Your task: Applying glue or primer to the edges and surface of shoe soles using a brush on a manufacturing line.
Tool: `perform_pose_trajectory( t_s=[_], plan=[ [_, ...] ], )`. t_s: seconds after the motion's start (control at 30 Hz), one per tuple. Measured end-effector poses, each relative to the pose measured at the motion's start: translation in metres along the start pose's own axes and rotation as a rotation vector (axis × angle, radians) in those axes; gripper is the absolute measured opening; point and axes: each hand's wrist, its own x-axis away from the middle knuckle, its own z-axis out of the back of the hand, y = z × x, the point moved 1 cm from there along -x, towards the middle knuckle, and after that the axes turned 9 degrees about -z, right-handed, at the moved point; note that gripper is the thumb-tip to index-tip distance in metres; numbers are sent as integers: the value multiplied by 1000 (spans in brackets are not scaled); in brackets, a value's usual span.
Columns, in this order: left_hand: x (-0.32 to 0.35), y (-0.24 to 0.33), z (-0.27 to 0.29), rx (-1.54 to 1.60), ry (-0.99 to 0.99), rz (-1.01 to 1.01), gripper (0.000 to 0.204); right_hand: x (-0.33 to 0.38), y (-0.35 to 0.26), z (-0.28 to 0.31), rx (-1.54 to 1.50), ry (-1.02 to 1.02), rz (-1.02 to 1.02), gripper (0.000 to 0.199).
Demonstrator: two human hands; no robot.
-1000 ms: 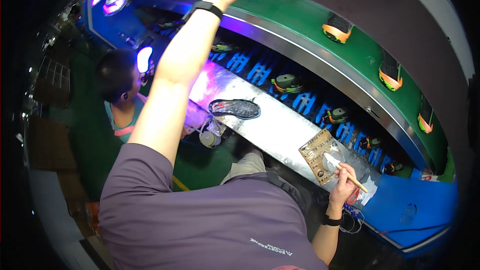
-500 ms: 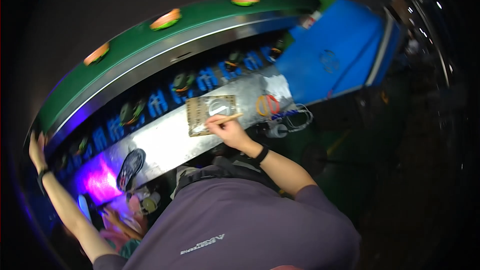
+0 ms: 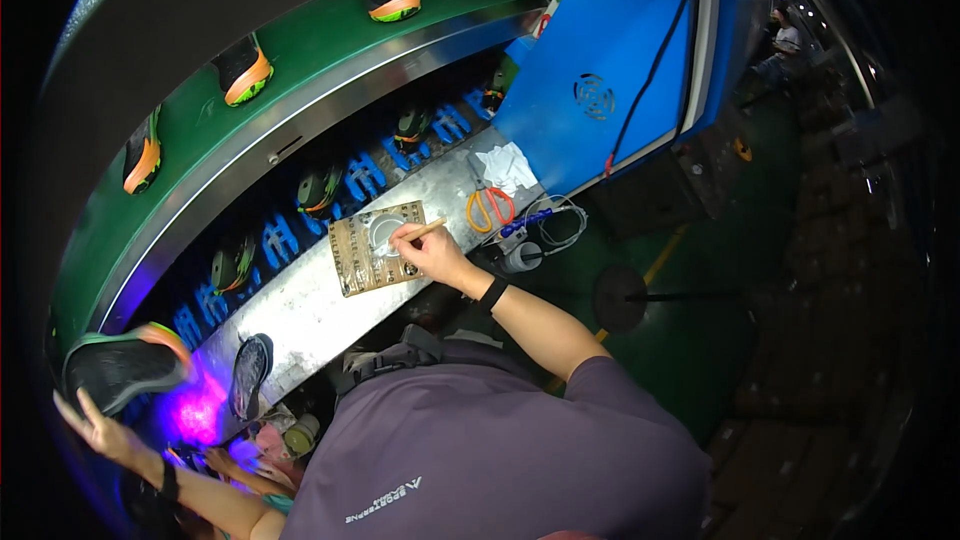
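Note:
At the far left, my left hand (image 3: 105, 433) grips the near end of a dark shoe sole (image 3: 118, 376) with an orange and green rim; part of the fingers is hidden behind it. My right hand (image 3: 432, 252) pinches a thin wooden-handled tool (image 3: 425, 230), apparently a brush. Its working end points down at a round pale dish (image 3: 384, 231), and its tip is too small to make out. Beneath the dish lies a brown cardboard piece (image 3: 362, 278) on the metal bench (image 3: 310, 315). Another dark sole (image 3: 250, 377) rests at the bench's left part, near purple light.
Several soles stand on the green conveyor (image 3: 190, 120). Below it, shoe parts sit among blue holders (image 3: 278, 235). Scissors (image 3: 490, 208), white paper (image 3: 507, 168) and a blue machine (image 3: 590, 60) are to the right. Another person's arm (image 3: 245, 475) shows at lower left.
My left hand has come back from the conveyor's left end toward me, now with a sole in it. My right hand still holds the tool over the dish. The view has shifted.

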Motion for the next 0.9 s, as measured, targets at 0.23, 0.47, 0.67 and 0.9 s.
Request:
perform_pose_trajectory(
  t_s=[0.23, 0.47, 0.67, 0.9],
  plan=[
    [207, 89, -67, 565, -267, 1153, 14, -23, 22, 17, 8, -8, -13, 15],
    [251, 188, -65, 1568, -881, 1388, 85, -50, 43, 23, 100, 11, 66, 13],
    [255, 184, -48, 1503, -814, 1438, 95, -74, 76, -7, 549, -21, 150, 21],
    [281, 163, -53, 1324, -603, 1389, 93, -54, 48, -2, 436, 2, 153, 20]
  ],
)
